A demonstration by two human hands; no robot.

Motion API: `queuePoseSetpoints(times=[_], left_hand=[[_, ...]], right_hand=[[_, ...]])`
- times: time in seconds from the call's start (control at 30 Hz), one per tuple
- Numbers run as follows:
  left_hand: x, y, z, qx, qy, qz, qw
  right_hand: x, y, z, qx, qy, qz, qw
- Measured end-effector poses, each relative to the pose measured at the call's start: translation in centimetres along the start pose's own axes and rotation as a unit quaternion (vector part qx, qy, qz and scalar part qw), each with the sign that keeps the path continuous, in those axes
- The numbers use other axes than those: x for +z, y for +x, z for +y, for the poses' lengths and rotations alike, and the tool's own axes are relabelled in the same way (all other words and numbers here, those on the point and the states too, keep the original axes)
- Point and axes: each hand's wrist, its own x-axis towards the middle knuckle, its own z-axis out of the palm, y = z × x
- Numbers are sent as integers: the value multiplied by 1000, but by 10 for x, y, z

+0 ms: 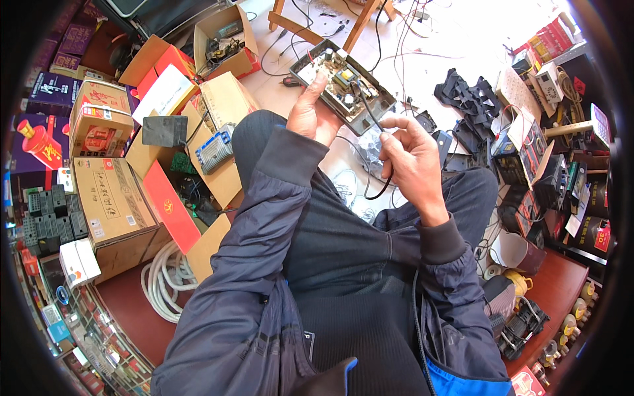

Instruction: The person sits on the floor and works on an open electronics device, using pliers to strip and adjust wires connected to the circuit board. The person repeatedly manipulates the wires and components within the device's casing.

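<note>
Case: open and dark, held tilted in the air beyond the person's knees; the landmark for every place below (378,109).
Board: inside the case, parts facing up, wires and components bare (340,74).
Left hand: at the case's near left corner, partly closed, thumb over the rim and fingers under it, bearing the weight (308,113).
Right hand: just off the case's near right corner, fingertips drawn nearly together, seemingly pinching the cord; the exact contact is hard to make out (415,158).
Cord: black, reaching from over the case's inside to the right hand, then curving down below it; where its upper end meets the board cannot be told (368,107).
Cord work: the step in hand looks like guiding or checking the cord at the opened case.
Next grip: probably calls for a firm left hold so the case does not tip, and a light right pinch that does not tug the board.
Scraps: black pieces on the floor, right of the case and apart from it (467,99).
Stool: wooden legs just beyond the case (362,28).
Adapter: black block, well left of the case (164,131).
</note>
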Motion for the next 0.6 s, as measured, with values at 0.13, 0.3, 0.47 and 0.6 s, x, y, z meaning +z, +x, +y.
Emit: queuePoseSetpoints(times=[0.13,0.3,0.47,0.6], left_hand=[[0,-2,0,0,17,-3,1000],[2,-5,1,0,49,-29,998],[2,-5,1,-5,62,-32,998],[1,-5,0,-3,79,-27,997]], right_hand=[[3,2,1,-11,-17,5,1000],[5,3,3,-20,-34,7,999],[3,4,8,-28,-63,6,998],[1,6,14,-61,-100,30,993]])
